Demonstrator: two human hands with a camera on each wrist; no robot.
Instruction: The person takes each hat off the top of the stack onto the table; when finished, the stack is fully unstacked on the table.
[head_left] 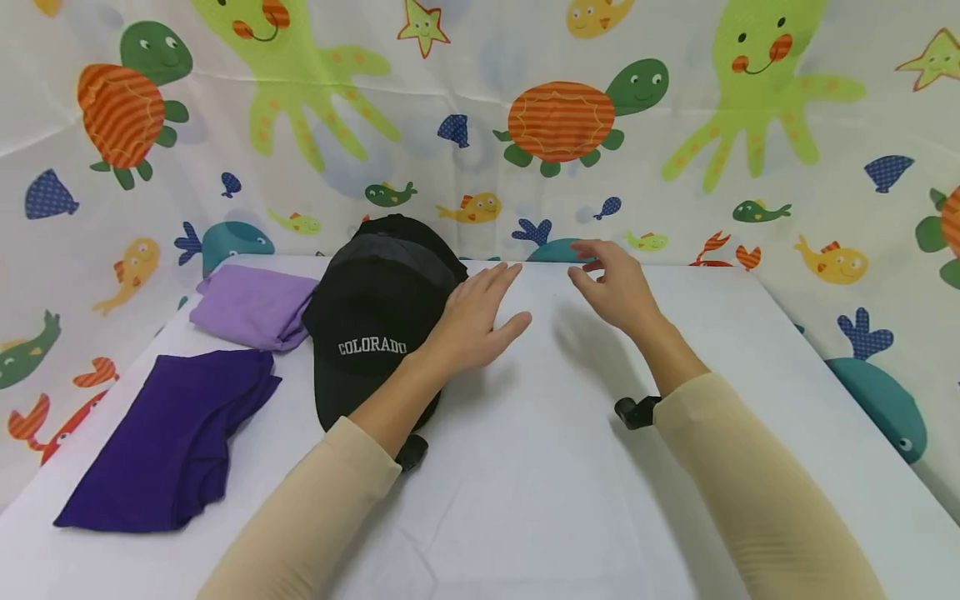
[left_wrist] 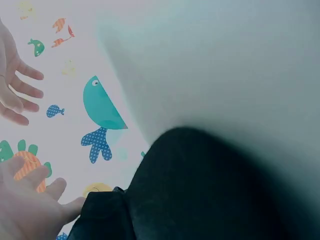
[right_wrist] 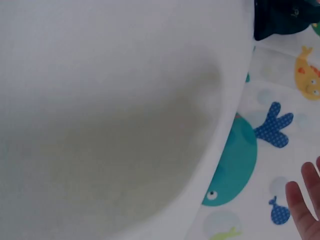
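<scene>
Black baseball caps [head_left: 375, 304] lie nested in a stack on the table, the front one lettered COLORADO. My left hand [head_left: 480, 321] is at the right side of the stack, fingers straight and thumb spread; whether it touches the caps I cannot tell. To its right, my right hand [head_left: 615, 287] hovers above the table with loosely bent fingers and holds nothing. The left wrist view shows the dark cap [left_wrist: 200, 190] close up beside the left hand [left_wrist: 35, 205]. At the right wrist view's lower edge, fingers [right_wrist: 302, 205] of the right hand appear.
Left of the caps lie a folded lilac cloth [head_left: 255, 304] and, nearer, a folded dark purple cloth [head_left: 172, 442]. All rest on a white-covered table [head_left: 525, 517]. A curtain [head_left: 465, 75] printed with sea animals hangs behind and around it.
</scene>
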